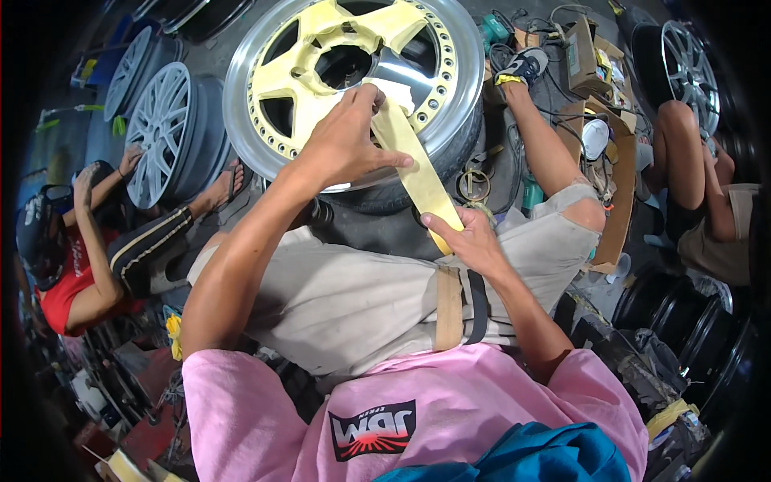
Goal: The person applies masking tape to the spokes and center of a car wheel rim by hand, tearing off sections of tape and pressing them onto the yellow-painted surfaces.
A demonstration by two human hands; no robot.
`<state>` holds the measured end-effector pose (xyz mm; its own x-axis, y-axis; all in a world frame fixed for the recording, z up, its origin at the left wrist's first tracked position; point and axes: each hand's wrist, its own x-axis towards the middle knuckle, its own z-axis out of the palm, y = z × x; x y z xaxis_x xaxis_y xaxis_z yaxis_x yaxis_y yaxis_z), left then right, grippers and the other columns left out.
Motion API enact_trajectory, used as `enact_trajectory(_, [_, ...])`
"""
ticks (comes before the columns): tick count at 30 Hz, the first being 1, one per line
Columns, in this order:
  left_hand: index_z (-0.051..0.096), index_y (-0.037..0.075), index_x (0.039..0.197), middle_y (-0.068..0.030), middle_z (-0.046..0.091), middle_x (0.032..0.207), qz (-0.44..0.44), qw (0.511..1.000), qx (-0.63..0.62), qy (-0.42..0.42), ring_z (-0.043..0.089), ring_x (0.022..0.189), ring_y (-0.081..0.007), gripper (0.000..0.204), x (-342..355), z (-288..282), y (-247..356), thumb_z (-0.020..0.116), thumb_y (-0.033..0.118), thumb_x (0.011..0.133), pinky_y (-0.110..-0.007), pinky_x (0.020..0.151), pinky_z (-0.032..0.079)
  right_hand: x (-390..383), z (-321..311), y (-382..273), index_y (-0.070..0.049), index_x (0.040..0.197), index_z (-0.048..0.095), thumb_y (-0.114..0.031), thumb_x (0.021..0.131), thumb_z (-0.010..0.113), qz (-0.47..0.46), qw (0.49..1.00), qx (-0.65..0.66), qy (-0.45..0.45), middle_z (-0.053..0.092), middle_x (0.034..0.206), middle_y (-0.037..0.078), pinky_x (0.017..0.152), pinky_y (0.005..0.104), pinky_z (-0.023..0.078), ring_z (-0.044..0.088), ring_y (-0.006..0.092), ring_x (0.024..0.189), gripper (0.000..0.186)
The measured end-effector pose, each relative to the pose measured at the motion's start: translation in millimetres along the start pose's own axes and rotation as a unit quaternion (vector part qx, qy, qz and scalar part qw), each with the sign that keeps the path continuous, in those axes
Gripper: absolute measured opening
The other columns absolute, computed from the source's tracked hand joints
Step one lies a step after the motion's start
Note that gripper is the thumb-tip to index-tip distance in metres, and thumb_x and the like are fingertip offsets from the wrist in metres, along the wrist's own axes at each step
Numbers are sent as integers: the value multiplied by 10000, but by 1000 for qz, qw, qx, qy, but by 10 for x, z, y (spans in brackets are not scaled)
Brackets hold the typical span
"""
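Observation:
A car wheel rim (245, 76) with a polished lip lies face up before me, its spokes and ring of bolts largely covered in pale yellow masking tape. From one spoke, a wide strip of masking tape (418, 169) runs down toward my lap. My left hand (349, 132) reaches over the near side of the rim, its bent fingers at the tape's upper end and the thumb against the strip's edge. Lower down, my right hand (472, 238) grips the other end between thumb and fingers; whether a roll sits in the palm is hidden. Bare polished metal shows on the right spoke.
At left, a person in a red shirt (76, 281) touches a silver multi-spoke wheel (161, 132). Cardboard boxes (614, 193) of supplies, cables and a green power tool (495, 30) lie at right. Another person's knee (679, 136) is near a wheel (689, 68). Black rims (683, 321) stand lower right.

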<state>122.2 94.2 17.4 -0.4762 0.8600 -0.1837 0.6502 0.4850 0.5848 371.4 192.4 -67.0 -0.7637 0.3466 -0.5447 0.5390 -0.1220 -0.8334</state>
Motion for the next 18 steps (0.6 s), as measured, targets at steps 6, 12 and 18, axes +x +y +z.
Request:
enact_trajectory(6, [466, 63, 1372, -219, 521, 1312, -34, 997, 70, 2, 554, 1241, -425, 1032, -20, 139, -67, 1007, 440, 578, -480, 1024, 506, 124, 17, 13, 5, 984, 783, -405, 946, 768, -16, 999, -49, -1, 673, 689, 40, 623, 304, 489, 583, 87, 638, 413])
enact_trajectory(12, [476, 112, 1387, -195, 510, 1300, -51, 996, 76, -10, 539, 1246, -414, 1024, -59, 157, -112, 1006, 437, 573, -498, 1027, 503, 371, 6, -40, 16, 928, 738, -364, 926, 768, -215, 943, -246, 72, 678, 782, 172, 682, 441, 516, 676, 349, 724, 381])
enact_trajectory(18, [470, 112, 1403, -180, 514, 1286, -44, 993, 110, -1, 534, 1237, -389, 1006, -70, 176, -4, 991, 426, 601, -471, 1023, 497, 800, -317, -108, 13, 895, 692, -312, 903, 760, -311, 851, -409, 112, 679, 875, 209, 738, 507, 531, 679, 429, 831, 332])
